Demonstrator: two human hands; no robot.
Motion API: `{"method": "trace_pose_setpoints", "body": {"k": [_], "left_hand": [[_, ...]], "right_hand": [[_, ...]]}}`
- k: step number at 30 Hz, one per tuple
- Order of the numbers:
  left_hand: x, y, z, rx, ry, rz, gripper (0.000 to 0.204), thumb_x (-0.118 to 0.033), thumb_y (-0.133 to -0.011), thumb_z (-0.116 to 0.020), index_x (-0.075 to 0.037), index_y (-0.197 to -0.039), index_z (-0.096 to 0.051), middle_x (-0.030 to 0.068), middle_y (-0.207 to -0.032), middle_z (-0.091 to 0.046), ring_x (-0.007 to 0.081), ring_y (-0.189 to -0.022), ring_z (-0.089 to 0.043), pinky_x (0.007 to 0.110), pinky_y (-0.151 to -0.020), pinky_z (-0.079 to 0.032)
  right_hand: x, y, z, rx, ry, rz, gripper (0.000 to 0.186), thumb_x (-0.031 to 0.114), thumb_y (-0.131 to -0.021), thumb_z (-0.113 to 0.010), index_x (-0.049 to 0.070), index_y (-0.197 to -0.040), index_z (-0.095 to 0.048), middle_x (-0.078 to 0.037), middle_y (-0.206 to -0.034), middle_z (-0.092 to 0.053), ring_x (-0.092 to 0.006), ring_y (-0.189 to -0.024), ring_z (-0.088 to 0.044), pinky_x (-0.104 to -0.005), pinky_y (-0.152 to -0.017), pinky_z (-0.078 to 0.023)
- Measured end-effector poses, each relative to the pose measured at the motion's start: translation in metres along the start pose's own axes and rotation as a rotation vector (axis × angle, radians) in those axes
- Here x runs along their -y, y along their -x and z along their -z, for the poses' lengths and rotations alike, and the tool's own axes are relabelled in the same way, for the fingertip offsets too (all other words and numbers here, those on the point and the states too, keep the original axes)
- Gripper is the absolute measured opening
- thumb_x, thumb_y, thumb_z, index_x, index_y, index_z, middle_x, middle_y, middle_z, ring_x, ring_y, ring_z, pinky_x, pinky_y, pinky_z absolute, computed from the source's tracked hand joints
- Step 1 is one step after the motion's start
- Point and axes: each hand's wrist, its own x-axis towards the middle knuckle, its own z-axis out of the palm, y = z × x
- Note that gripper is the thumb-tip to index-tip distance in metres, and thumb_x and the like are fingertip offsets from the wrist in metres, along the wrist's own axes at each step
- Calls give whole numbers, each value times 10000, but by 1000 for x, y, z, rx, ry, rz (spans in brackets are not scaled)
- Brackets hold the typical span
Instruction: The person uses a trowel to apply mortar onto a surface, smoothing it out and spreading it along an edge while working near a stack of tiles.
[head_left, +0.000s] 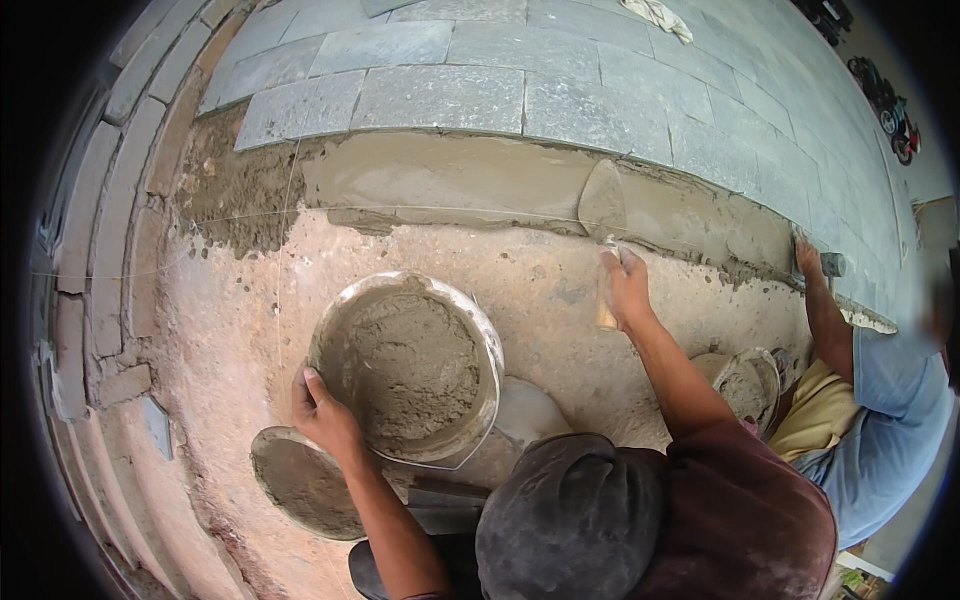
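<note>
On my head view, the right hand [627,288] is closed around the handle of 1 trowel [602,195], its blade against the strip of wet mortar [440,170] that borders the grey slabs [440,95]. I have the left hand [328,415] hooked on the left rim of the bucket [491,360], which stands on the bare ground [545,330] with more mortar inside. Just beside it I see 1 round container [262,465], partly behind the left forearm. Over at right, a co-worker's hand [806,256] is near the strip's end; I cannot tell its grip.
</note>
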Motion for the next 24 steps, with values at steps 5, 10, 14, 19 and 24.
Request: {"method": "trace_pose_setpoints", "body": {"k": [5, 10, 14, 19, 24], "left_hand": [[1, -1, 1, -14, 3, -16, 316, -153, -1040, -545, 98, -1182, -674, 119, -987, -718, 157, -871, -632, 302, -795, -512], [-4, 3, -3, -25, 15, -29, 311, -186, -1034, -571, 94, -1114, -683, 74, -933, -691, 136, -861, -578, 297, -813, -480], [-1, -2, 4, -40, -1, -24, 301, -181, -1031, -575, 89, -1111, -682, 65, -925, -685, 132, -858, -576, 291, -810, -478], [2, 1, -3, -40, 19, 0, 292, -176, -1031, -574, 82, -1110, -687, 59, -921, -684, 129, -851, -579, 289, -800, -479], [2, -1, -1, -49, 1, -22, 293, -183, -1031, -581, 78, -1104, -692, 54, -918, -681, 129, -855, -582, 286, -805, -479]], "right_hand": [[39, 22, -85, 385, 176, 14, 291, 252, -1004, -593, -38, -1026, -575, -111, -712, -588, -192, -558, -603, -353, -506, -495], [10, 14, -81, 275, 443, 282, 349, 260, -993, -601, -83, -1042, -560, -158, -711, -614, -227, -563, -635, -370, -517, -509], [7, 19, -44, 55, 241, 124, 313, 243, -1001, -605, -67, -1018, -565, -113, -715, -596, -186, -600, -624, -351, -497, -496], [1, -1, -13, -69, 77, 18, 246, 216, -999, -598, -27, -980, -563, -66, -712, -566, -160, -571, -559, -330, -475, -497], [33, 1, -57, 65, 49, -34, 213, 182, -976, -577, -27, -939, -557, -75, -715, -561, -165, -573, -558, -344, -472, -515]]}}
